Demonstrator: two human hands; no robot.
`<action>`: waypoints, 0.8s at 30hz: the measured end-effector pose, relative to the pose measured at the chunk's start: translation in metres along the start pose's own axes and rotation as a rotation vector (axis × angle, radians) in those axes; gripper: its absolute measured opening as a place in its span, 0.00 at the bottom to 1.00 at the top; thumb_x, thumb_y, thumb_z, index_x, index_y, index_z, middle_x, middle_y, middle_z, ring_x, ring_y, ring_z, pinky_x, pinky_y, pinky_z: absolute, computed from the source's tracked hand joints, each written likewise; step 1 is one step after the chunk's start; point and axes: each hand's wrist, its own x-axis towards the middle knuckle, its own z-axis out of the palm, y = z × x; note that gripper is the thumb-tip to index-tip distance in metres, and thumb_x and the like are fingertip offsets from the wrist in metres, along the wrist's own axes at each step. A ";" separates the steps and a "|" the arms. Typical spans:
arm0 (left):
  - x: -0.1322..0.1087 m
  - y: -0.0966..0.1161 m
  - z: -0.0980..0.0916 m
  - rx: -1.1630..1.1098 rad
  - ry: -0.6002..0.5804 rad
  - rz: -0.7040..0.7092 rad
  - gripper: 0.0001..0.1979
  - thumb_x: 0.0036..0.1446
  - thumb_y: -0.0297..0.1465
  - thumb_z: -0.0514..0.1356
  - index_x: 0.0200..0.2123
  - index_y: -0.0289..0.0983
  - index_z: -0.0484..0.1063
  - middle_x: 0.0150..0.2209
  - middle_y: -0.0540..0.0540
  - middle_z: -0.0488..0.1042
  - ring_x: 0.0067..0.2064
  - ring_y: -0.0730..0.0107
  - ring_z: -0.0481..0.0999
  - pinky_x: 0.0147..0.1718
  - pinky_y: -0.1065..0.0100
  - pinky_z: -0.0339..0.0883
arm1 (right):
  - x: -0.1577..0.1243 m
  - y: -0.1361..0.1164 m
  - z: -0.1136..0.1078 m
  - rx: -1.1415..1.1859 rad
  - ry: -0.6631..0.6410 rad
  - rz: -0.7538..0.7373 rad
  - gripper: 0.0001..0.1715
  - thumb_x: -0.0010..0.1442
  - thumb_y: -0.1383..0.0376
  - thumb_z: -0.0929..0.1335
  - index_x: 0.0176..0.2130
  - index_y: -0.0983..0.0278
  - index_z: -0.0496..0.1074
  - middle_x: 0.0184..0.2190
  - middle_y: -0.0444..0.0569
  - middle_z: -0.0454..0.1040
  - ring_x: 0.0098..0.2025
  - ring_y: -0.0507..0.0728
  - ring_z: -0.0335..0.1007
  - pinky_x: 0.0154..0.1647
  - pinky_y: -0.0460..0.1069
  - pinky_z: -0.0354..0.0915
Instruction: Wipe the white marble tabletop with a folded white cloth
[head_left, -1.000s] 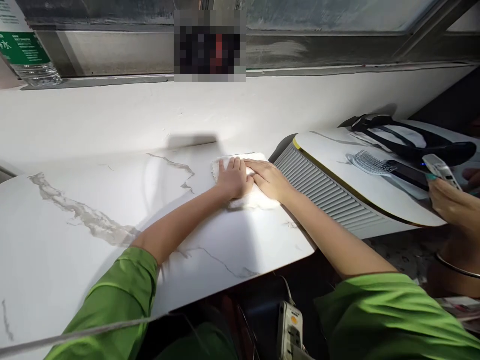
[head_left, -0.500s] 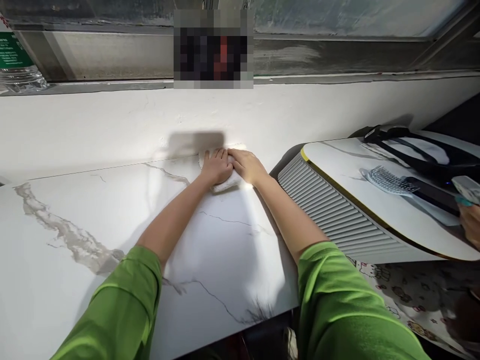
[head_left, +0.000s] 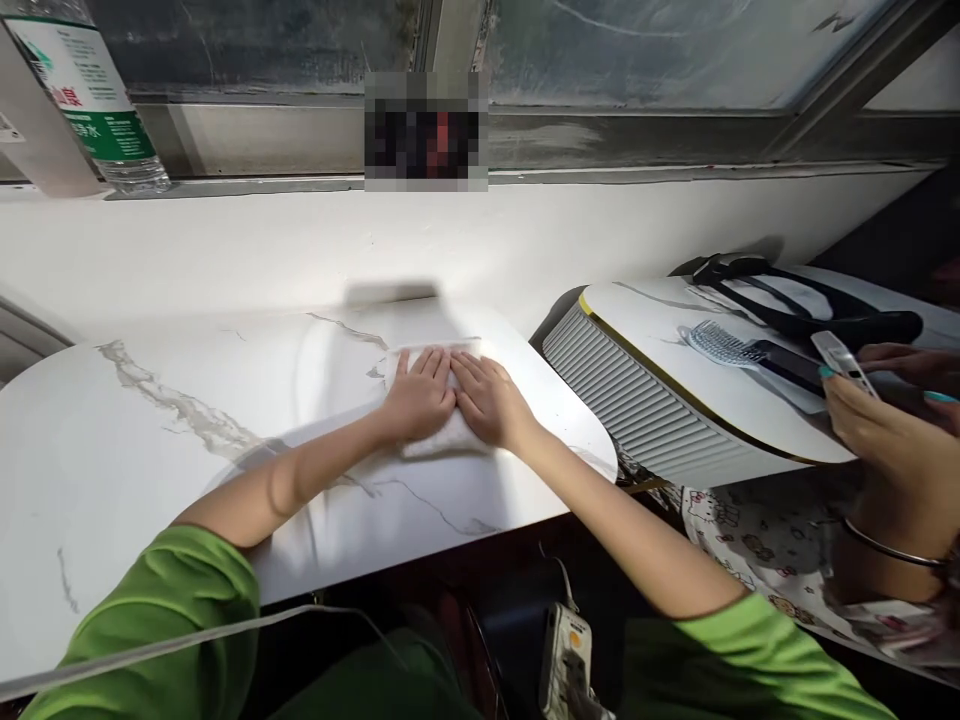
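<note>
A folded white cloth (head_left: 442, 440) lies on the white marble-patterned tabletop (head_left: 225, 400). My left hand (head_left: 416, 395) rests flat on the cloth's left half with fingers stretched out. My right hand (head_left: 487, 400) lies flat on its right half, fingers together and extended, touching the left hand. Most of the cloth is hidden under both palms. Green sleeves cover my upper arms.
A water bottle (head_left: 90, 95) stands on the window ledge at back left. To the right, a second small table (head_left: 705, 390) with a ribbed side carries a hairbrush (head_left: 724, 345) and a black bag (head_left: 810, 300). Another person's hand (head_left: 877, 420) holds a small device there. A cable runs below.
Both hands slid the cloth away to the wall edge, then back toward me and slightly left across the tabletop. The other person's hand came further into view at right.
</note>
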 end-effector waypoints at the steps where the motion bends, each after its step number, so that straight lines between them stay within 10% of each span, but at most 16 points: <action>1: -0.016 0.005 0.002 -0.005 0.004 0.006 0.31 0.68 0.32 0.40 0.71 0.25 0.47 0.72 0.36 0.46 0.74 0.59 0.43 0.70 0.48 0.32 | -0.014 -0.011 -0.004 0.002 0.014 -0.010 0.32 0.64 0.67 0.55 0.64 0.75 0.64 0.64 0.62 0.65 0.67 0.65 0.59 0.68 0.64 0.55; 6: -0.076 0.018 0.008 -0.054 0.034 0.041 0.30 0.68 0.32 0.42 0.70 0.28 0.50 0.72 0.37 0.48 0.73 0.60 0.44 0.70 0.47 0.33 | -0.063 -0.056 -0.016 0.030 0.076 -0.024 0.31 0.65 0.67 0.56 0.64 0.72 0.64 0.64 0.60 0.65 0.67 0.63 0.60 0.68 0.64 0.57; 11: -0.086 0.014 0.006 -0.112 0.072 -0.041 0.28 0.70 0.33 0.41 0.69 0.29 0.54 0.71 0.40 0.55 0.72 0.64 0.50 0.71 0.52 0.38 | -0.059 -0.069 -0.014 0.056 0.093 -0.023 0.30 0.65 0.67 0.57 0.62 0.72 0.66 0.62 0.61 0.68 0.65 0.64 0.63 0.67 0.64 0.58; 24: 0.018 -0.097 -0.018 -0.038 0.139 -0.208 0.27 0.71 0.32 0.39 0.68 0.29 0.55 0.71 0.41 0.54 0.72 0.63 0.51 0.70 0.54 0.39 | 0.112 -0.038 0.037 0.124 0.024 -0.025 0.29 0.63 0.68 0.57 0.60 0.73 0.68 0.61 0.61 0.69 0.63 0.65 0.65 0.64 0.60 0.58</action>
